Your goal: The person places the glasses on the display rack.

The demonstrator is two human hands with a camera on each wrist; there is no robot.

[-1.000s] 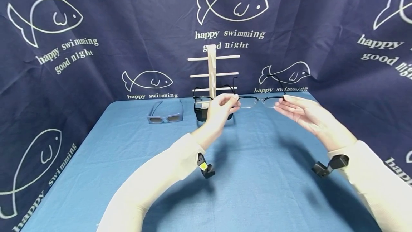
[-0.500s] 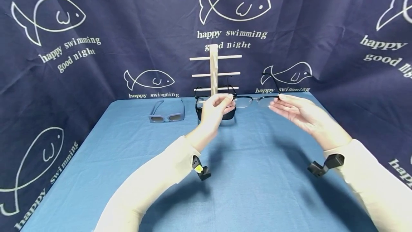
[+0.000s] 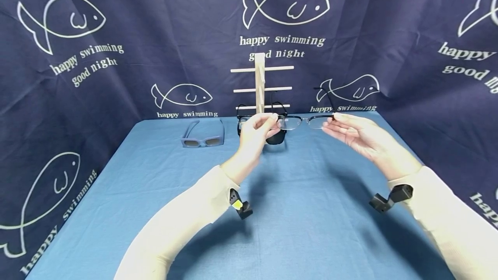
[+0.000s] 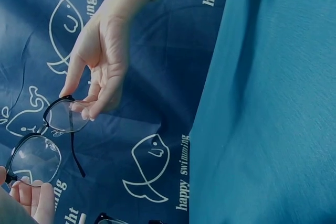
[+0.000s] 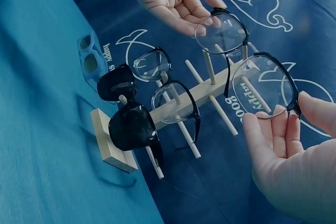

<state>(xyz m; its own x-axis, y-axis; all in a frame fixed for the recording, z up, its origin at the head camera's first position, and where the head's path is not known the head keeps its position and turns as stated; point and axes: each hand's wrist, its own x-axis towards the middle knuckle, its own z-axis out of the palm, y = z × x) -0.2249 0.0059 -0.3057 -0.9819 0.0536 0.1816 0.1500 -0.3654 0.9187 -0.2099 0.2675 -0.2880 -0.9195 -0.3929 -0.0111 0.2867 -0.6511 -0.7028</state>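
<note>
Both hands hold a pair of clear half-rim glasses (image 3: pixel 306 119) with a black upper frame, raised in front of the wooden eyewear stand (image 3: pixel 260 82). My left hand (image 3: pixel 256 135) pinches one end of the frame between thumb and fingers; my right hand (image 3: pixel 359 137) pinches the other end. Their arms point away toward the stand in the head view. Lower on the stand, the right wrist view shows black sunglasses (image 5: pixel 132 124) and another pair of clear, dark-framed glasses (image 5: pixel 173 100). My left hand partly covers these in the head view.
Blue sunglasses (image 3: pixel 202 141) lie on the blue-covered table (image 3: pixel 295 219), left of the stand. A dark blue curtain (image 3: pixel 186 33) with white fish prints hangs behind. The stand's upper pegs (image 3: pixel 280 68) stick out sideways, holding no glasses.
Both hands have moved left with the glasses, bringing them closer to the stand. Their grip stays the same, and the sunglasses on the table have not moved.
</note>
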